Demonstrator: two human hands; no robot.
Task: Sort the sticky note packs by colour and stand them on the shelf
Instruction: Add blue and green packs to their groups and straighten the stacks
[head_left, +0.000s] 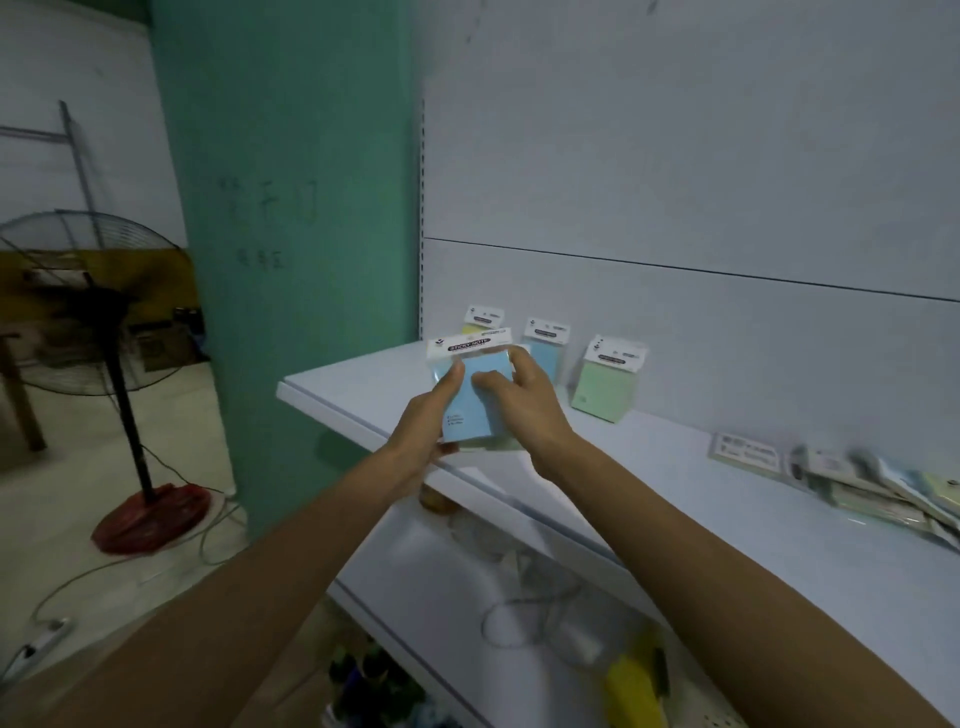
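A standing fan (78, 301) on a red base (150, 519) stands far left, beside a green pillar (291, 208). A thin cable (104, 569) trails across the floor to a power strip (47, 631), near left.

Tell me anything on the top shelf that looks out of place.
The heap of packs at the shelf's right end lies flat and jumbled, unlike the green pack standing at the back.

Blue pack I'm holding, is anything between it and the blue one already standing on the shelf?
Nothing visible does. The held blue pack, gripped by the left hand and right hand, hangs just in front of the standing blue pack; the yellow pack and green pack stand to either side.
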